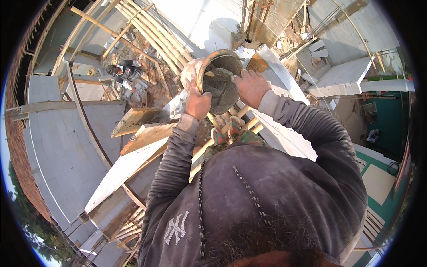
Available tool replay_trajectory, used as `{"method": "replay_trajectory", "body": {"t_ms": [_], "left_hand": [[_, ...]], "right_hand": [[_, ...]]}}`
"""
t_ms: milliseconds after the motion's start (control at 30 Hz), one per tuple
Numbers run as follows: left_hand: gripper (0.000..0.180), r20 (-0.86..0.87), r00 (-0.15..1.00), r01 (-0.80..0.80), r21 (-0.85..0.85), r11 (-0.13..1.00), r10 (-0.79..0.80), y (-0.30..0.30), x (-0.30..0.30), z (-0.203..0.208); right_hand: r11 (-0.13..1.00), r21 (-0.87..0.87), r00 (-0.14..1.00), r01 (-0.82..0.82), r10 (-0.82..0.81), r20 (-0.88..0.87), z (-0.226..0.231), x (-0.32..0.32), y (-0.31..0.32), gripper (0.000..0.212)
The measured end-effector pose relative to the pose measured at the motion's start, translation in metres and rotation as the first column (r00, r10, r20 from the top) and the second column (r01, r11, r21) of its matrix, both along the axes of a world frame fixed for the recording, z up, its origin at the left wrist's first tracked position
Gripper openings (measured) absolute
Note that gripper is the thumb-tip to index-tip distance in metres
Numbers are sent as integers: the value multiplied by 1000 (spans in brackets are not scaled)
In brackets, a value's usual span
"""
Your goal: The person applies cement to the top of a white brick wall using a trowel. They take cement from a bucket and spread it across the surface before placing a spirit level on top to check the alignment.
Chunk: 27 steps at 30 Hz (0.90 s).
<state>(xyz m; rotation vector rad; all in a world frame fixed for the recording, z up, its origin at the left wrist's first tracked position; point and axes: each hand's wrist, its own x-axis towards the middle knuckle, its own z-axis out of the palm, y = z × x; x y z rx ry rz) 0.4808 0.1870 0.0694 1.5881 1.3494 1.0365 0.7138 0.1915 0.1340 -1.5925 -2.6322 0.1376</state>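
A mortar-smeared bucket (190, 71) is tipped so that its mouth faces me, above the wall top. Wet grey mortar (221, 91) coats its inside and lies in the bottom. My left hand (197, 101) is closed on the left side of the bucket, thumb near the rim. At the right rim, my right hand (252, 87) is closed in a grip on what looks like a trowel (219, 72). The trowel's blade sits inside the bucket, caked with mortar; its handle is mostly hidden by my fingers.
My feet (234, 128) stand on bamboo poles (249, 124) high above the ground. Mortar-stained boards (149, 137) lie to the left, a pale block wall (284, 80) to the right. Far below left, another person (126, 73) is among rubble. Bamboo scaffolding (155, 35) rises ahead.
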Motion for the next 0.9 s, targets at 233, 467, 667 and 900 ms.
{"method": "replay_trajectory", "body": {"t_ms": [233,467,667,900], "left_hand": [[79,3,1000,-20,-168,986,20,-1,1,23],[77,422,901,82,-381,921,94,-2,-18,36],[38,-119,992,32,-26,999,-34,3,-77,-18],[17,-236,971,-16,-186,982,-29,-15,-84,15]], "right_hand": [[890,-453,999,-43,45,-5,-48,9,43,33],[763,-646,838,-39,-327,-436,-73,-6,8,45],[811,-564,783,-157,-246,-571,-38,20,24,45],[399,-856,501,-329,-694,-517,6,92,64,42]]}}
